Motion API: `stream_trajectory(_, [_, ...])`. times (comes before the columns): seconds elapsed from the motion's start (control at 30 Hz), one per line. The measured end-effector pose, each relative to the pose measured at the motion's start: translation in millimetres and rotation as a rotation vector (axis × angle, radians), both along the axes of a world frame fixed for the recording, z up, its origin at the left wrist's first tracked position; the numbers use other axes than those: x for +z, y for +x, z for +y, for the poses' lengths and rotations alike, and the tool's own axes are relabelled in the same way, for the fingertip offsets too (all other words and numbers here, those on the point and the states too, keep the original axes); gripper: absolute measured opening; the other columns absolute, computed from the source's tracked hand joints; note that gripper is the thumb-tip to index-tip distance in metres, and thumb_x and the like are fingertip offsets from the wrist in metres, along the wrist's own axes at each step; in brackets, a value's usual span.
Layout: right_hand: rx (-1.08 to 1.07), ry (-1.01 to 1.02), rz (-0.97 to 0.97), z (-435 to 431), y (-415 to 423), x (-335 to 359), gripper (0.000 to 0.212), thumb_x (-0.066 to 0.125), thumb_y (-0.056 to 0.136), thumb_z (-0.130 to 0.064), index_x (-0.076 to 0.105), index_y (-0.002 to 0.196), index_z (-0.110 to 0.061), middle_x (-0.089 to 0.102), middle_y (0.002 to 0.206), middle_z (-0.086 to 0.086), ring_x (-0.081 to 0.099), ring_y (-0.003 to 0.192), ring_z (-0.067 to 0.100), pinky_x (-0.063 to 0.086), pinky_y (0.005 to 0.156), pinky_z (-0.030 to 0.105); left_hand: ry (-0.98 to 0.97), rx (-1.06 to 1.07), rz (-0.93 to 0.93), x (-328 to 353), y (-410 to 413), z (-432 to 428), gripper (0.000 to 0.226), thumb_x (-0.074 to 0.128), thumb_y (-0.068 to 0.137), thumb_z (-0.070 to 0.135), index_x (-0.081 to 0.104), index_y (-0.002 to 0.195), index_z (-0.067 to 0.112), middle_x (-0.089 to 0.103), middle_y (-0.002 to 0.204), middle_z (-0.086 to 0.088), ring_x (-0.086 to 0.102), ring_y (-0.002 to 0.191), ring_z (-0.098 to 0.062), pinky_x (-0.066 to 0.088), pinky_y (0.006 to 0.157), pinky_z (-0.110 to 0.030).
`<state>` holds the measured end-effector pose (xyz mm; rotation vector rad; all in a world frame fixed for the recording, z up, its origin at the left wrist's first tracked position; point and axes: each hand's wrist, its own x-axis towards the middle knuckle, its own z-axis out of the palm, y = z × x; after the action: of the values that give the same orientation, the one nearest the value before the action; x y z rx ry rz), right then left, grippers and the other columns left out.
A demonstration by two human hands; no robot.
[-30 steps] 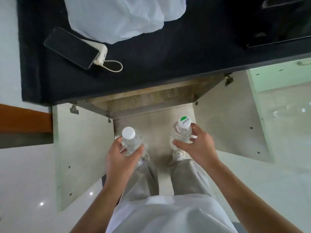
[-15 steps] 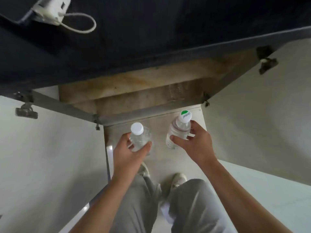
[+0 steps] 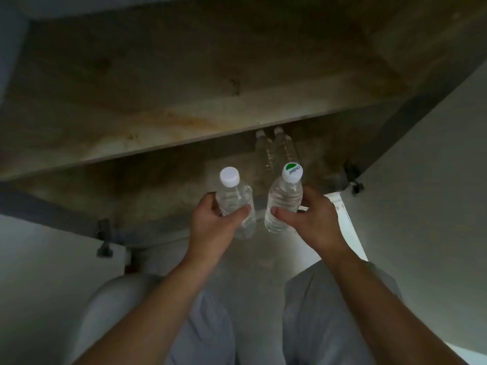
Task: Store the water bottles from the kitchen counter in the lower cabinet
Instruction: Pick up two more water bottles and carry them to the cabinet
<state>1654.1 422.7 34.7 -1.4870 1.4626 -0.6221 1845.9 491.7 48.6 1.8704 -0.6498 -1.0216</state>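
Both hands (image 3: 210, 227) (image 3: 313, 222) grip upright bottles (image 3: 233, 198) (image 3: 284, 198), fingers wrapped closed — stored pair (image 3: 274, 147) stands just above them, centre frame.

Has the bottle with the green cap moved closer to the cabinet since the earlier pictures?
Yes. The green-capped bottle, held in the right hand, has gone down and forward: it was level with the cabinet's top edge and now sits at the cabinet shelf opening.

Two stored bottles (image 3: 276, 148) are occupying the cabinet's (image 3: 158, 185) upper-centre back; floor at left is lying open; shelf (image 3: 184, 101) is overhanging above.
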Motion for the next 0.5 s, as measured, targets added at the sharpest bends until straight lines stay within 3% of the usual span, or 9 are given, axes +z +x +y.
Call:
stream_trajectory(0.1, [0.000, -0.055, -0.017, -22.0, 3.2, -17.7, 0.050, 0.088, 0.071, -0.039, 0.067, 0.115, -0.029, 0.071, 0.099, -0.021, 0.067, 0.085, -0.006, 0.051, 0.077, 0.019, -0.029, -0.005, 0.013, -11.8, 7.3, -20.8, 0.037, 0.089, 0.074, 0.022, 0.068, 0.104, 0.021, 0.076, 0.095, 0.010, 0.073, 0.084, -0.003, 0.051, 0.066, -0.018])
stream_trajectory(0.2, [0.038, -0.075, 0.035, -33.0, 5.2, -32.0, 0.051, 0.088, 0.071, -0.043, 0.066, 0.116, -0.029, 0.069, 0.099, -0.016, 0.067, 0.085, 0.002, 0.049, 0.074, 0.018, -0.035, -0.031, 0.015, -19.4, 19.4, -30.1, 0.034, 0.087, 0.076, 0.022, 0.070, 0.106, 0.019, 0.076, 0.097, 0.009, 0.072, 0.088, -0.005, 0.047, 0.066, -0.018])
stream_trajectory(0.37, [0.075, -0.032, 0.166, -44.6, 15.1, -42.2, 0.032, 0.083, 0.073, -0.055, 0.059, 0.090, -0.042, 0.058, 0.081, -0.034, 0.059, 0.072, -0.005, 0.040, 0.066, 0.014, 0.049, -0.026, 0.041, -26.5, 41.6, -34.6, 0.036, 0.086, 0.077, 0.021, 0.072, 0.109, 0.017, 0.075, 0.098, 0.006, 0.070, 0.087, -0.008, 0.045, 0.062, -0.017])
stream_trajectory(0.5, [0.122, 0.008, 0.171, -67.6, 36.8, -60.2, 0.026, 0.084, 0.073, -0.049, 0.066, 0.087, -0.036, 0.069, 0.082, -0.023, 0.067, 0.078, 0.002, 0.046, 0.067, 0.018, 0.134, -0.027, 0.073, -49.7, 64.9, -49.7, 0.034, 0.087, 0.076, 0.019, 0.075, 0.107, 0.015, 0.077, 0.100, 0.000, 0.072, 0.084, -0.011, 0.049, 0.063, -0.019])
